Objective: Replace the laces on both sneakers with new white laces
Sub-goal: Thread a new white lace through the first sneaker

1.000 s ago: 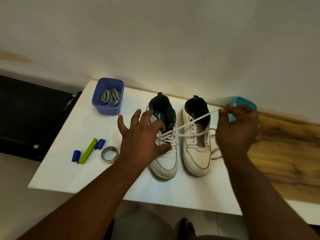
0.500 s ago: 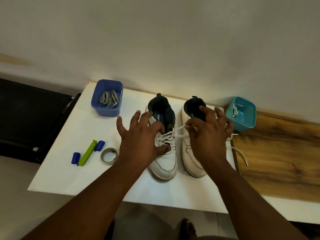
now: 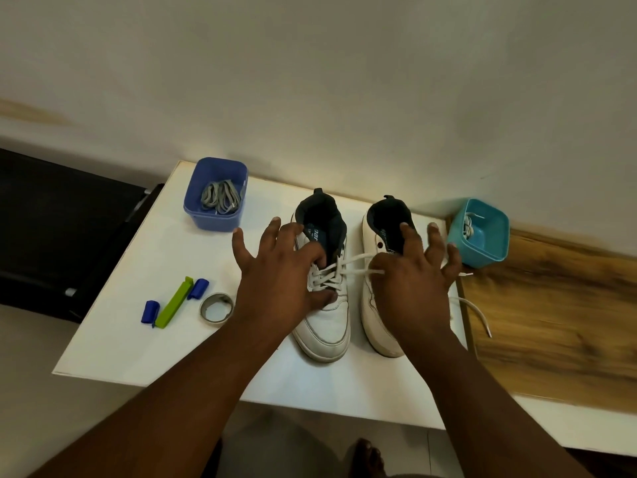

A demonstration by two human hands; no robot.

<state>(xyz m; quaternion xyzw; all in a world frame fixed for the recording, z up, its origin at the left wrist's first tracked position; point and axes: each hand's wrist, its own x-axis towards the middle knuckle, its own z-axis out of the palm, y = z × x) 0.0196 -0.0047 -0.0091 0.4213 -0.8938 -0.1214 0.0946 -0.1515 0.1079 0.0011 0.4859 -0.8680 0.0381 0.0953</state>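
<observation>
Head view: left hand presses spread fingers on the left white leather sneaker; right hand, nearer, pinches its new white lace. Lace runs sideways toward the right grip; eyelets lie leftward.

Your left hand lies palm down with the fingers spread wide — the thumb is curled in toward the right. Your right hand is also palm down, its fingers spread and reaching forward, and the thumb side pinches a thin white lace. Both bare forearms come up from the lower edge, slightly converging.
</observation>
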